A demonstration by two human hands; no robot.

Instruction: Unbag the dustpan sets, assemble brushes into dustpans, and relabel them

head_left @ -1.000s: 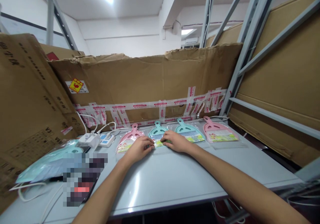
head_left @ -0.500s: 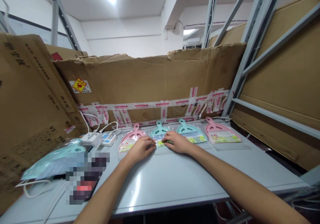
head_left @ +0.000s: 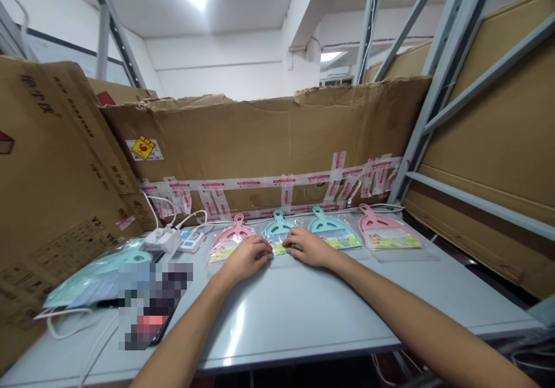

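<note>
Head view: a cardboard panel (head_left: 243, 136) stands along the far side of the bench (head_left: 312, 307), probably as a backstop for what lies there. Bagged and flat in a row, handles pointing away from the person, are a far-right pink dustpan set (head_left: 388, 232), a right-hand teal dustpan set (head_left: 332, 228), a left pink dustpan set (head_left: 225, 244) and a middle teal dustpan set (head_left: 278, 225) — seemingly laid so each near edge faces the person.

The left hand (head_left: 249, 258) and right hand (head_left: 309, 247) flank the near edge of the middle teal dustpan set, probably to steady it from both corners. Fingers curl inward on both — whether they pinch the set or merely rest against it, I cannot tell.

Compared with half a second ago, the scene sits slightly further right, likely from a small head turn; hands and sets keep nearly the same arrangement.
</note>
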